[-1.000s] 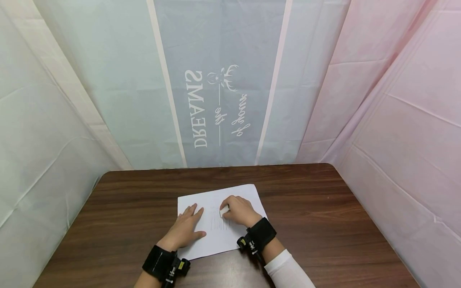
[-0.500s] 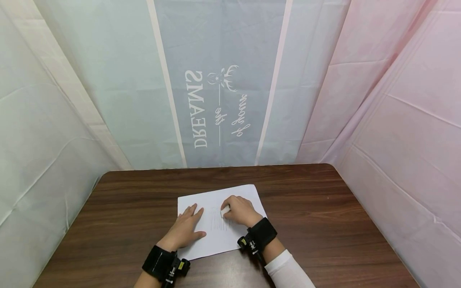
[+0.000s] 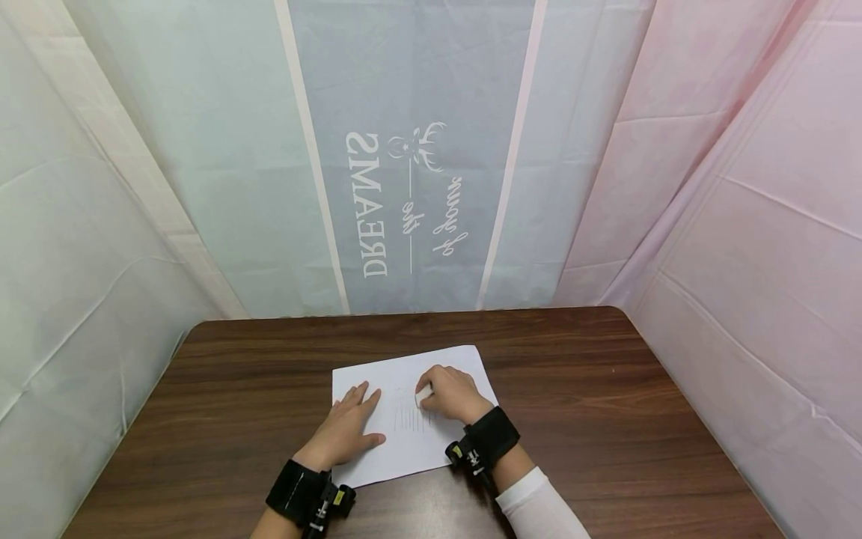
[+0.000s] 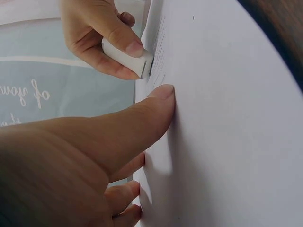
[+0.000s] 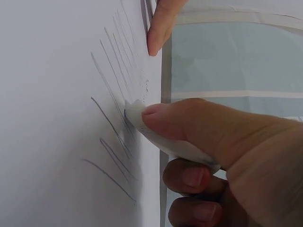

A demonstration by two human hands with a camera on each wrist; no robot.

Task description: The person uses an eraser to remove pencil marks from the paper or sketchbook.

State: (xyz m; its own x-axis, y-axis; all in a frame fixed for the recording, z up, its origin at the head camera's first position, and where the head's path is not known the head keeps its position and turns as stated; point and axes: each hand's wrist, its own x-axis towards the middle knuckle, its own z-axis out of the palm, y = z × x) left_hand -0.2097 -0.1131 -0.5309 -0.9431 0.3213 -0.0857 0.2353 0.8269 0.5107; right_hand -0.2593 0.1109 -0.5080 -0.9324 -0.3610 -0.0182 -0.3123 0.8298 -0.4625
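A sheet of white paper (image 3: 377, 463) lies slightly turned on the table, with several thin dark pencil-like strokes (image 5: 111, 120) near its middle. My left hand (image 3: 343, 430) rests on the paper's left part, fingers spread and thumb pressing the sheet. My right hand (image 3: 451, 395) pinches a white eraser (image 4: 124, 56) between thumb and fingers. In the right wrist view the eraser's end touches the paper at the strokes, and small dark crumbs (image 5: 147, 86) lie beside it. Part of the eraser is hidden behind the right thumb and fingers.
The dark wood table (image 3: 606, 419) extends on both sides of the paper. A grey-blue curtain with mirrored lettering (image 3: 367, 206) hangs behind its far edge; pale curtains (image 3: 761, 247) flank the sides. Black straps with small cameras (image 3: 488, 442) circle both wrists.
My right hand with the eraser has shifted slightly to the right across the strokes. The left hand and the paper have stayed in place.
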